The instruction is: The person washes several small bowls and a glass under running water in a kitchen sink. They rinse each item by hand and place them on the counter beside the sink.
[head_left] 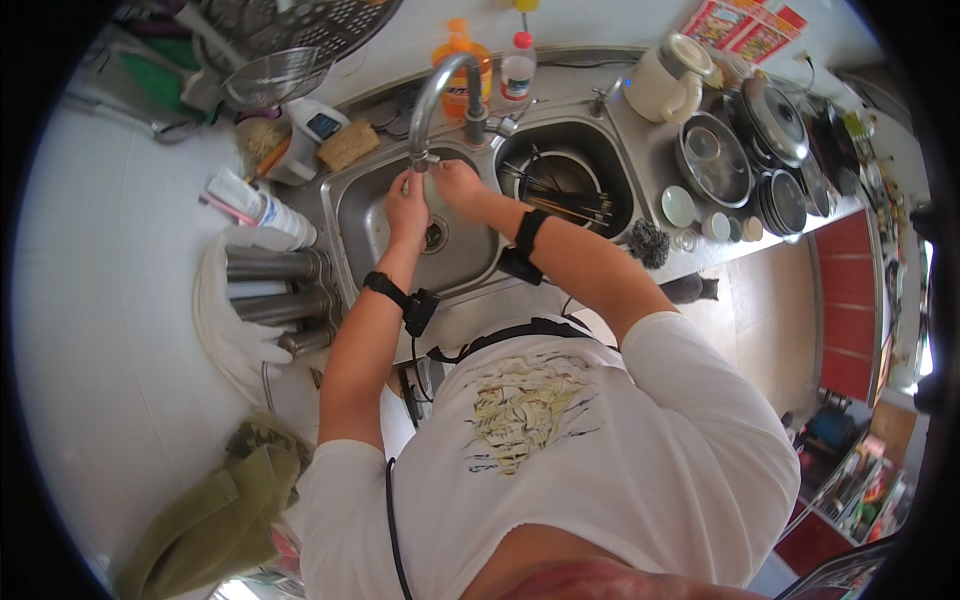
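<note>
Both hands are together just below the spout of a curved metal faucet (429,97), over the left basin (367,240) of a steel double sink. My left hand (407,202) has its fingers bent upward near the spout's end. Close beside it, my right hand (459,186) reaches in from the right with curled fingers. A pale patch shows between the two hands; whether it is an object or running water cannot be made out. Below them lies the basin's drain (433,234). The right basin (626,172) holds a round metal pan (577,166) with several chopsticks (574,201) across it.
Behind the sink stand an orange bottle (480,64) and a red-capped clear bottle (517,71). A sponge (349,145) lies left of the faucet. To the right are a cream kettle (664,82), metal bowls (714,159), small dishes (678,205) and a steel-wool scrubber (649,244).
</note>
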Motion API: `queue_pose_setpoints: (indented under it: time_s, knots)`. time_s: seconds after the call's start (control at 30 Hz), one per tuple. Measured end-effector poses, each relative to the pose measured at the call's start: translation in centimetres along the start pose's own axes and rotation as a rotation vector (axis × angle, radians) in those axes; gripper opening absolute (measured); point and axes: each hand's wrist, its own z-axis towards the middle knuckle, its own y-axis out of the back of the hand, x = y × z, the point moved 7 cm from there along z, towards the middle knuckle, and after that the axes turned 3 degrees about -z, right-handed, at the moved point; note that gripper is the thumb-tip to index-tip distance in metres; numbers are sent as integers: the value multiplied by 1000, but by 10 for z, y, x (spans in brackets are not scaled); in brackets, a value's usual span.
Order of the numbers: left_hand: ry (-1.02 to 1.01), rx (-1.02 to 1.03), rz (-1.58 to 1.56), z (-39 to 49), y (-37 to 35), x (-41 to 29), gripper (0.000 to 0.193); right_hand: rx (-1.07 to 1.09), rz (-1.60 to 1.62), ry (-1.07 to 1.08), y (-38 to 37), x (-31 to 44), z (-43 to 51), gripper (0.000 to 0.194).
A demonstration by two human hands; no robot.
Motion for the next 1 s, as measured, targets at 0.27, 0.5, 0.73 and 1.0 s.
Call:
queue_pose_setpoints:
  time_s: [0.27,0.5,0.73,1.0]
  knots:
    - [62,101,-72,-22,-12,-1,43,-30,8,-87,9,-29,7,38]
    - [366,85,-427,-6,8,19,49,340,297,1,-11,-11,-7,35]
    - [40,-85,-138,-16,-3,0,38,111,-256,-61,3,9,4,62]
    - [547,361,-312,-8,1,39,26,730,-1199,1096,-25,49,-62,58]
